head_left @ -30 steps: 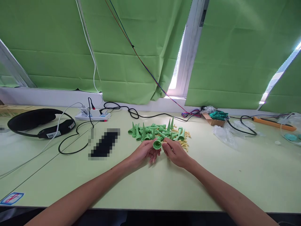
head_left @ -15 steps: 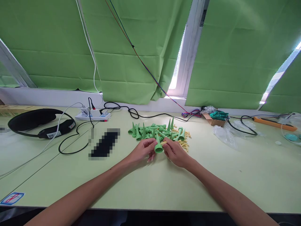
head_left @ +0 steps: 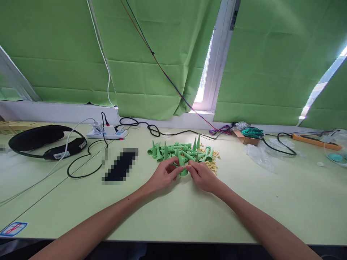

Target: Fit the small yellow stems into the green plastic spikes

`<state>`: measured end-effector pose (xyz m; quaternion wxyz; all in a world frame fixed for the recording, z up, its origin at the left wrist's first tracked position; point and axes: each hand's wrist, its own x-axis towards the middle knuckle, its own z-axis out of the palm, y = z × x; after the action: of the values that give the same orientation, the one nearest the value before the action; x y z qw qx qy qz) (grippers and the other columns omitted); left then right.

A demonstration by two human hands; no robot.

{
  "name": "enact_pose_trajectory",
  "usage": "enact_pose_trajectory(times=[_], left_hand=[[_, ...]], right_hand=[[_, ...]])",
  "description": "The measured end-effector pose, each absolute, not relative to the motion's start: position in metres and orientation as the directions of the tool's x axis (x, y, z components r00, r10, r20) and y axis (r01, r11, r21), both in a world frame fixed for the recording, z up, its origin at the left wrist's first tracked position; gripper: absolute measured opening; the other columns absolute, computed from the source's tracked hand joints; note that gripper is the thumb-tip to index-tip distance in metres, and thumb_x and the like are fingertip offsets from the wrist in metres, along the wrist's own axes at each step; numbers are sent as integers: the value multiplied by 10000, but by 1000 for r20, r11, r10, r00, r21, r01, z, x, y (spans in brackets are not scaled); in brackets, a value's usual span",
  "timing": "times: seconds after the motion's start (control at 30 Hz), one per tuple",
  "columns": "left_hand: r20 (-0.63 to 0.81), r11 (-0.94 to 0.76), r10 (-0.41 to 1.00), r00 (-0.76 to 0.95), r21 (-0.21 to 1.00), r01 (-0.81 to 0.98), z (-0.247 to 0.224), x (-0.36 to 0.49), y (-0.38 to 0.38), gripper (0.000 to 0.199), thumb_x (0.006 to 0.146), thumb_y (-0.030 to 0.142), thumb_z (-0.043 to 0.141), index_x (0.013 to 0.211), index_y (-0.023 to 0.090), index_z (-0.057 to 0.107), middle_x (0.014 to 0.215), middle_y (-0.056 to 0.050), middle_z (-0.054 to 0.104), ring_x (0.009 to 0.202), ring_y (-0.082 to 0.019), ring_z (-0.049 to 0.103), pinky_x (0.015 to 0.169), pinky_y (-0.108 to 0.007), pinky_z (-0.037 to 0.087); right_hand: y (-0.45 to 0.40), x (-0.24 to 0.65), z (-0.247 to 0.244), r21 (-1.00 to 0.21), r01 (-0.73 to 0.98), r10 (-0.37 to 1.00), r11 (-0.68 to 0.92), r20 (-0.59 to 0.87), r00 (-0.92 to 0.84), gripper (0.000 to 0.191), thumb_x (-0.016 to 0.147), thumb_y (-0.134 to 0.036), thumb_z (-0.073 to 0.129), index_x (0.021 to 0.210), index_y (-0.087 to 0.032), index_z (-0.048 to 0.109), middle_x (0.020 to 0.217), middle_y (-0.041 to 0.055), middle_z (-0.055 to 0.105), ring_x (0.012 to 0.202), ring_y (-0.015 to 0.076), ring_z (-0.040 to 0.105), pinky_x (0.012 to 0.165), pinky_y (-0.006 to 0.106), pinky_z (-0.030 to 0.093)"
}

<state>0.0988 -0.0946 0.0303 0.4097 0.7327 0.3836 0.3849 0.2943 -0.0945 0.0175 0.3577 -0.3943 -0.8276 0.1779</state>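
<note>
Between my hands, just in front of a pile, is a green plastic cone (head_left: 181,161) with a wide round base, its tip pointing up. My left hand (head_left: 166,174) grips the cone from the left, thumb across its lower part. My right hand (head_left: 202,175) pinches a small yellow peg (head_left: 188,166) against the side of the cone near its base; the fingers mostly hide the peg. Behind my hands lies a heap of similar green cones (head_left: 173,147), some standing and some on their sides. Loose yellow pegs (head_left: 213,167) are scattered at the heap's right edge.
A black headband-like device (head_left: 48,128) and a white power strip (head_left: 108,133) with cables sit at the left. A dark pixelated patch (head_left: 121,166) is nearer. On the right are a small cardboard box (head_left: 246,138), plastic bags (head_left: 260,156) and an orange tool (head_left: 317,142).
My left thumb has shifted forward onto the cone's lower part, and its fingers have moved behind it. My right hand has brought the yellow peg closer against the cone.
</note>
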Motion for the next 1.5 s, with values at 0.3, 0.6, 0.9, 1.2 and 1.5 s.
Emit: enact_pose_trajectory(times=[0.3,0.6,0.9,1.2,1.5], left_hand=[[399,-524,829,392,798,298,28,100,-94,328,872,396,612,706,180,430,688,43,364,559,-81,380,489,-220,290],[427,-557,820,381,749,359,23,104,-94,213,909,357,560,807,178,506,836,11,428,603,-85,430,497,-211,350],[345,-494,847,405,792,359,19,105,-93,269,937,409,513,798,197,425,703,46,404,551,-90,463,491,-217,350],[276,-434,855,439,845,314,23,104,-96,309,923,430,535,753,191,434,593,50,469,547,-105,535,494,-210,373],[97,-173,877,471,978,121,27,107,-98,380,857,512,619,747,192,447,544,41,531,423,-100,509,387,-208,382]], right_hand=[[-96,292,21,-579,536,789,615,451,-418,450,1026,-388,306,624,-197,246,537,-48,256,506,103,215,536,286,190],[-93,291,16,-573,584,816,574,457,-353,450,1019,-383,318,613,-195,271,526,-45,284,500,100,244,534,282,189],[-91,291,14,-635,543,834,550,455,-312,469,1019,-419,306,605,-201,275,515,-46,314,492,102,278,536,271,226],[-95,291,17,-618,529,812,582,415,-410,406,1022,-365,302,650,-205,331,545,-45,404,510,109,328,545,279,235],[-92,291,15,-602,523,797,603,432,-422,408,1009,-366,319,633,-206,317,541,-47,363,517,107,306,541,275,244]])
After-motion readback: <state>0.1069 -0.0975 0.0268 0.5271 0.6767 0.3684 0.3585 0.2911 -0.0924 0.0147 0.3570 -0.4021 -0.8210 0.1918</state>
